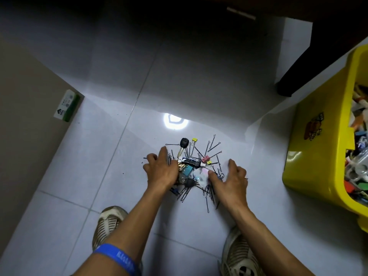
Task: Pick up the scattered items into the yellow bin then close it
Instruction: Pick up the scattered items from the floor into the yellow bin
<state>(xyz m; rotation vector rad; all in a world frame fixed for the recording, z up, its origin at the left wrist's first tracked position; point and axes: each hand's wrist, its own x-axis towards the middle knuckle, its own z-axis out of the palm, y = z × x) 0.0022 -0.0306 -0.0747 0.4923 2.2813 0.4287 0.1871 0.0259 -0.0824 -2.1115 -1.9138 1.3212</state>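
floor (pixel 199 76): glossy pale tile | pile (pixel 196 166): thin black wire hairpins, key, clips, between both hands | left hand (pixel 162 170): fingers spread, cupping pile | right hand (pixel 231 180): likewise | yellow bin (pixel 316 156): smooth plastic, open, far right

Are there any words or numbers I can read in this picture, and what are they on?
None can be read.
White and green box by the wall: a dark logo and printed patches, too blurred to read.
Blue wristband on the left arm: pale lettering, too small to read.
Yellow plastic bin: an orange and brown cartoon sticker on its side, no legible words.
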